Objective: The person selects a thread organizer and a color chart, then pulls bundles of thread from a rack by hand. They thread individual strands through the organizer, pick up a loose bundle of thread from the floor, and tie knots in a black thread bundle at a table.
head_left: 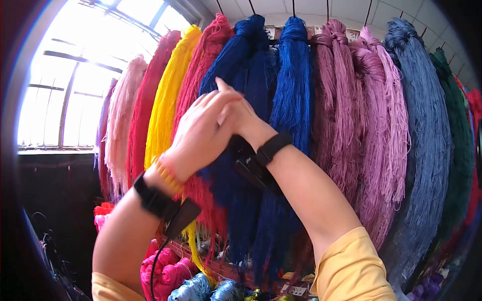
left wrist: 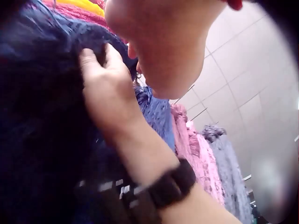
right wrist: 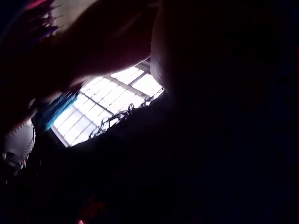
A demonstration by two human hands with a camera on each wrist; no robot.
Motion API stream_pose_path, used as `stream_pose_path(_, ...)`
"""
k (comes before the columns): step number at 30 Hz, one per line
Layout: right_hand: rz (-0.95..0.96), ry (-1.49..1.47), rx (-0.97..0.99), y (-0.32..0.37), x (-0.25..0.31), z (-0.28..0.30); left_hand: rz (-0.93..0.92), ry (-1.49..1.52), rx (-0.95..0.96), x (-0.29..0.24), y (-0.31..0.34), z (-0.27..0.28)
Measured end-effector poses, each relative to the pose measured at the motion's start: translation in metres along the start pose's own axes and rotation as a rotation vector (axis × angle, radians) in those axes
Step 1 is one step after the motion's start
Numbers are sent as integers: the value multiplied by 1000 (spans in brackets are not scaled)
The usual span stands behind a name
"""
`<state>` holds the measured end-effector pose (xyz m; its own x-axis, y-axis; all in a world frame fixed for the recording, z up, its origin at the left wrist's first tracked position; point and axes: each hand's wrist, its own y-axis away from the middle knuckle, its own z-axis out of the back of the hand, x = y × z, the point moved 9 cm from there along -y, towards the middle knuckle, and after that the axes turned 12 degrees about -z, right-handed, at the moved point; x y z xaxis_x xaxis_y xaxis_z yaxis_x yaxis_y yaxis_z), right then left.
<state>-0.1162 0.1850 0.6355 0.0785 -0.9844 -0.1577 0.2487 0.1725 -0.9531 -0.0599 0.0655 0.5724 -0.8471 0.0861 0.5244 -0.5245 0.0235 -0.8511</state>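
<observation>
A long navy yarn skein (head_left: 246, 75) hangs before me, and both hands are at its upper part. In the head view my left hand (head_left: 203, 133), with a yellow bracelet at its wrist, overlaps my right hand (head_left: 246, 118). Seen from the left wrist, the right hand (left wrist: 112, 93) pinches dark blue strands between thumb and fingers. The palm side of the left hand (left wrist: 161, 42) fills the top of that view; its fingers are mostly hidden, and I cannot tell whether they grip yarn. The right wrist view is mostly dark.
Skeins hang in a row on both sides: yellow (head_left: 170, 95), crimson (head_left: 201, 75), bright blue (head_left: 293, 75), mauve (head_left: 344, 105) and grey-blue (head_left: 422, 100). Below lie pink yarn bundles (head_left: 165, 271) and light blue ones (head_left: 193, 288). A barred window (head_left: 65, 95) is at the left.
</observation>
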Motion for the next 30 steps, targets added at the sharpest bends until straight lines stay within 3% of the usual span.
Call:
stream_pose_path(2,304,162,142,30,19,2,-90,-81,77,14,-27,-31)
stream_pose_path(4,332,141,84,53,23,11,-25,-134,232,31,-37,-69)
stream_pose_path(5,341,135,54,62,23,19,-54,-211,311,37,-39,-85)
stream_pose_path(8,262,439,309,78,15,32,-70,-218,502,55,-41,-117)
stream_pose_path(11,134,227,53,69,-17,70,18,-298,672,67,-38,-127)
stream_pose_path(12,8,182,22,63,-32,80,-90,-376,575,66,-39,-120)
stream_pose_path(15,-149,77,-23,41,-56,92,-163,-539,408,75,-37,-92)
stream_pose_path(18,-165,-49,-132,20,-68,96,-161,-625,447,88,-28,-78)
stream_pose_path(24,-268,-9,-331,-11,-70,107,-195,-741,357,111,-8,-57)
stream_pose_path(30,0,138,-317,-26,-32,88,-160,-731,326,127,-1,-53)
